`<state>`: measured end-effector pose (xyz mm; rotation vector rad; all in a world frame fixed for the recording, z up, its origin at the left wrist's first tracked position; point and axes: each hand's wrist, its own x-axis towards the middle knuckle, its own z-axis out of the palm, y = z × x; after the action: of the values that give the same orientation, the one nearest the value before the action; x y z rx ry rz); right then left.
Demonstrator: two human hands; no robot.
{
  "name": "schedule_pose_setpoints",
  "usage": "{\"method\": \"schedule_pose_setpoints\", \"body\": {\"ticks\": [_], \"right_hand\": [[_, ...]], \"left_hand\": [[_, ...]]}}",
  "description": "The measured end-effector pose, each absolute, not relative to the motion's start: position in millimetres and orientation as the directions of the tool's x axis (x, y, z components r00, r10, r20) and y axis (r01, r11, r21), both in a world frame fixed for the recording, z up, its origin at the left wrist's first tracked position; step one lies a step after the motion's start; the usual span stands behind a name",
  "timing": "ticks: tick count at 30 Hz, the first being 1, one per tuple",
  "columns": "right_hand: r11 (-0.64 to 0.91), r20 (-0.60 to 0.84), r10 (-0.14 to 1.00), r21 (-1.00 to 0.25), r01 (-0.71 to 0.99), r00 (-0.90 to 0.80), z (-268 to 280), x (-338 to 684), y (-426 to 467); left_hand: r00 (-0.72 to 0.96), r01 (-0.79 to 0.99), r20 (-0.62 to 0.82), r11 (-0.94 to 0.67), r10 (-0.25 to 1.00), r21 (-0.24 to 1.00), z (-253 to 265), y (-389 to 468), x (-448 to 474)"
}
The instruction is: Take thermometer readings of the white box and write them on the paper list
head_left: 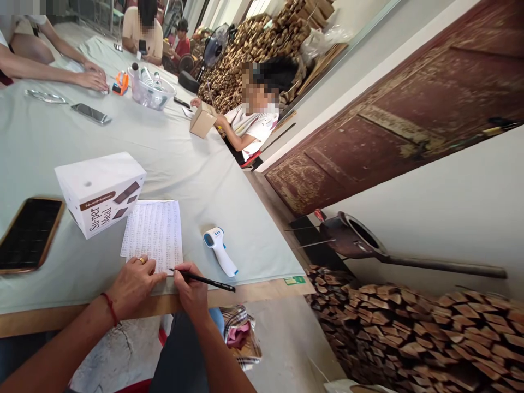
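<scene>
Paper: white sheets, stacked with edges slightly offset; flat on the table near its front edge. Surface covered with closely spaced rows of small dark writing, too small to read. Lower left portion is covered by the left hand.

Pen: slim, straight, black barrel with small pale marks toward the rear end. Held in the right hand, slanted, tip at the lower right part of the paper, rear end pointing right. Contact between tip and paper cannot be confirmed.
</scene>
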<state>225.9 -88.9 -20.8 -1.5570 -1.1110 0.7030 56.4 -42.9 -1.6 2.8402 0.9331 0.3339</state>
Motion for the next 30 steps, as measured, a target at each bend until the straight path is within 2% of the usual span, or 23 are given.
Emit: {"method": "schedule_pose_setpoints", "body": {"ticks": [30], "right_hand": [[0.098,0.243,0.928,-0.891,0.443,0.283,-31.1,228.4,-88.9]], "left_hand": [[0.794,0.569,0.119,-0.798,0.596,0.199,1.9,-42.3,57.7]]}}
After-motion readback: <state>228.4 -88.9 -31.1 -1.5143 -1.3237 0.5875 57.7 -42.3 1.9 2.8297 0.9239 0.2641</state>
